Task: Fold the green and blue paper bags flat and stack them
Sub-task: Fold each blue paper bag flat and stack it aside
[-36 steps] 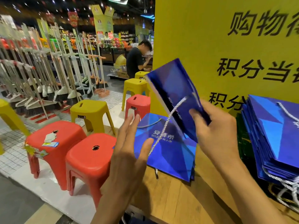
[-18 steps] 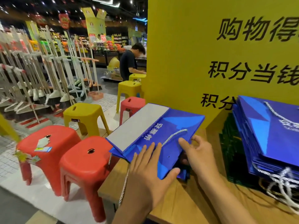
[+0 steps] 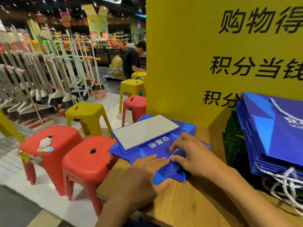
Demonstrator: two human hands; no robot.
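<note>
Our left grip (image 3: 146, 171) lies flat, fingers straight, pressing the flattened blue bag (image 3: 144, 153) onto the bench (image 3: 188, 202) near its left edge. Our right grip (image 3: 193, 154) curls its fingers on the same bag, pinching its white cord handle (image 3: 177, 150). A stack of blue bags (image 3: 278, 128) sits to the right.

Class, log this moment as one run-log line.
left hand: presses blue bag flat | right hand: pinches rope handle | stack of blue bags: right side
</note>
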